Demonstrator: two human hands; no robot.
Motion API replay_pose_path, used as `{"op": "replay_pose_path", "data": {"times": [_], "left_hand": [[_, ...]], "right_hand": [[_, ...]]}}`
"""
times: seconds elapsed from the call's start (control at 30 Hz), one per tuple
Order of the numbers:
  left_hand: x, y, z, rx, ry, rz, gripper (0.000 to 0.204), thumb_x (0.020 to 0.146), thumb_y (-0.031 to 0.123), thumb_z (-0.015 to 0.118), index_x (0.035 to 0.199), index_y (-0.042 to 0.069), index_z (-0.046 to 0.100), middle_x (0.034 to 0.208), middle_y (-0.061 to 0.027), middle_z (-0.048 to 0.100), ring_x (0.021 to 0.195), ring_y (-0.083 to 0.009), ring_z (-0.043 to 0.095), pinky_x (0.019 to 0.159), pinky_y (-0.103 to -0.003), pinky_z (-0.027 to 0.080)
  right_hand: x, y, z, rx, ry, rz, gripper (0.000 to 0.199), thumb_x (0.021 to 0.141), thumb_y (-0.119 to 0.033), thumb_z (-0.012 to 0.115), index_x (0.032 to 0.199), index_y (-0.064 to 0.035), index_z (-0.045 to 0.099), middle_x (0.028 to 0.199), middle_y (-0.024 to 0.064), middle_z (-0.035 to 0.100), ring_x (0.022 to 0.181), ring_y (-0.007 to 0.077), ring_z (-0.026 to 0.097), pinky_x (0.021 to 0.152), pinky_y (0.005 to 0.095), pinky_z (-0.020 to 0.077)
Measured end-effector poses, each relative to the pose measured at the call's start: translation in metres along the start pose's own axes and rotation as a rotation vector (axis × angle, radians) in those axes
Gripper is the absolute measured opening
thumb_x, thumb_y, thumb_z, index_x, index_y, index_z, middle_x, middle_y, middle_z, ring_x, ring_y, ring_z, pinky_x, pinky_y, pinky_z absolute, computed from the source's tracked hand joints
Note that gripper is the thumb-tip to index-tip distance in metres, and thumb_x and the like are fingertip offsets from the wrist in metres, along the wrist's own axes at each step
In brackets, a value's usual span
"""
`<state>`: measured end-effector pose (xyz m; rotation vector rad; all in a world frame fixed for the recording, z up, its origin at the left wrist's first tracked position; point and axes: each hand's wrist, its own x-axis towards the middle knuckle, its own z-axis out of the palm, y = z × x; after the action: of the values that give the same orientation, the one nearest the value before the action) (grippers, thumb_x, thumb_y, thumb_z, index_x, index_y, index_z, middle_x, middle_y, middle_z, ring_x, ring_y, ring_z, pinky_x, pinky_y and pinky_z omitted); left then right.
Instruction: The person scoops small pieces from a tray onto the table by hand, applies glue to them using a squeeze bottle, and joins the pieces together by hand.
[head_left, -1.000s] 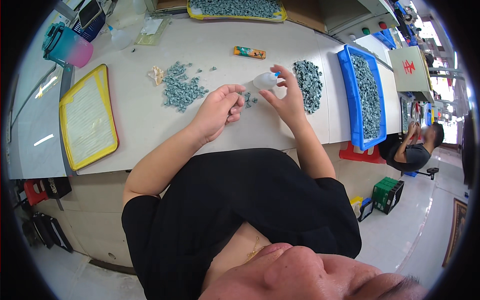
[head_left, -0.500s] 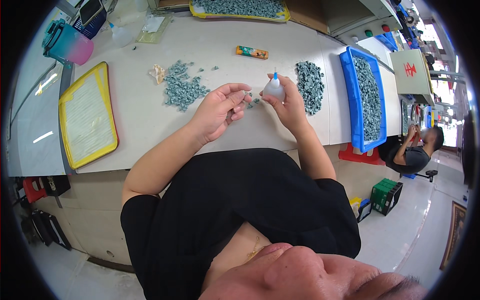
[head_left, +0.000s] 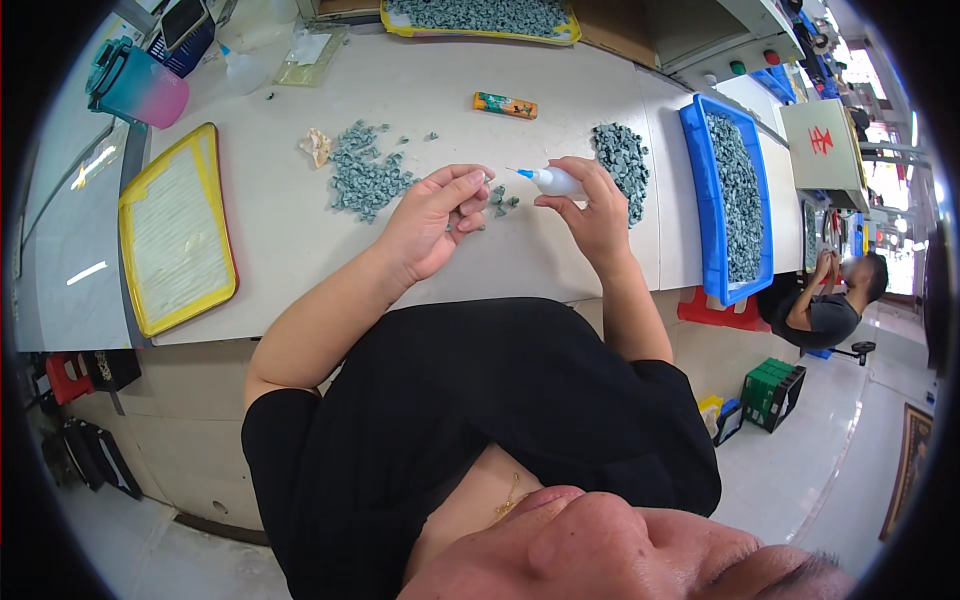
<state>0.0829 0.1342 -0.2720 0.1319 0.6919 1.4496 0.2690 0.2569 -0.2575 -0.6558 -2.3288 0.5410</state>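
My right hand (head_left: 598,208) is closed round a white squeeze bottle (head_left: 562,182) with a blue cap and a thin needle tip. The bottle lies tilted on its side, its tip pointing left toward my left hand (head_left: 436,218). My left thumb and forefinger pinch a small pale piece (head_left: 487,178), mostly covered by the fingertips; a small gap parts it from the needle. Several small grey-green pieces (head_left: 502,200) lie on the table between my hands. A loose heap of grey-green pieces (head_left: 366,175) lies beyond my left hand, and a denser heap (head_left: 622,170) beside my right hand.
A blue tray (head_left: 712,250) of similar pieces stands at the right, a yellow-rimmed tray (head_left: 222,230) at the left. An orange tube (head_left: 505,105) and a crumpled scrap (head_left: 316,148) lie farther back. A teal-pink bottle (head_left: 140,85) stands far left. Another person (head_left: 830,305) sits at far right.
My right hand has tipped the squeeze bottle from upright onto its side, with the needle now toward my left hand. The left hand stays in nearly the same place, fingers slightly shifted.
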Motion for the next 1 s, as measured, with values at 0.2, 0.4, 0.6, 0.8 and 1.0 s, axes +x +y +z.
{"op": "replay_pose_path", "data": {"times": [0.2,0.4,0.6,0.8,1.0], "left_hand": [[0.001,0.000,0.000,-0.067,0.047,-0.025,0.012,0.097,0.010,0.054,0.101,0.000,0.055,0.085,-0.0024,0.053,0.066,-0.0057,0.039,0.053,-0.019,0.032],[0.003,-0.002,-0.008,-0.124,0.001,-0.074,0.012,0.099,0.010,0.049,0.095,-0.001,0.051,0.085,-0.0023,0.051,0.063,-0.0054,0.035,0.052,-0.019,0.030],[0.003,-0.002,-0.010,-0.121,-0.040,-0.088,0.013,0.099,0.011,0.048,0.092,0.000,0.050,0.084,-0.0020,0.050,0.063,-0.0054,0.035,0.052,-0.019,0.030],[0.003,-0.003,-0.011,-0.100,-0.061,-0.087,0.015,0.099,0.012,0.048,0.089,0.001,0.050,0.083,-0.0016,0.049,0.063,-0.0054,0.035,0.052,-0.019,0.030],[0.006,-0.005,-0.015,-0.091,-0.089,-0.095,0.017,0.098,0.015,0.052,0.086,0.003,0.052,0.079,-0.0007,0.050,0.061,-0.0063,0.036,0.051,-0.021,0.029]], "right_hand": [[0.004,-0.001,-0.007,-0.221,0.043,-0.171,0.041,0.066,-0.016,0.081,0.104,-0.0102,0.066,0.097,0.0022,0.067,0.090,0.0214,0.062,0.079,0.0349,0.0444],[0.009,-0.005,-0.011,-0.380,0.072,-0.261,0.040,0.065,-0.016,0.079,0.103,-0.0160,0.067,0.092,-0.0055,0.065,0.086,0.0154,0.060,0.079,0.0326,0.0384],[0.011,-0.009,-0.011,-0.447,0.070,-0.299,0.041,0.064,-0.017,0.079,0.103,-0.0177,0.068,0.092,-0.0069,0.065,0.087,0.0138,0.060,0.080,0.0327,0.0371],[0.014,-0.015,-0.015,-0.485,0.075,-0.325,0.038,0.066,-0.013,0.075,0.103,-0.0172,0.069,0.094,-0.0064,0.065,0.088,0.0133,0.059,0.082,0.0323,0.0361],[0.015,-0.018,-0.020,-0.537,0.065,-0.347,0.037,0.066,-0.012,0.074,0.102,-0.0170,0.069,0.094,-0.0058,0.066,0.089,0.0133,0.059,0.082,0.0324,0.0359]]}}
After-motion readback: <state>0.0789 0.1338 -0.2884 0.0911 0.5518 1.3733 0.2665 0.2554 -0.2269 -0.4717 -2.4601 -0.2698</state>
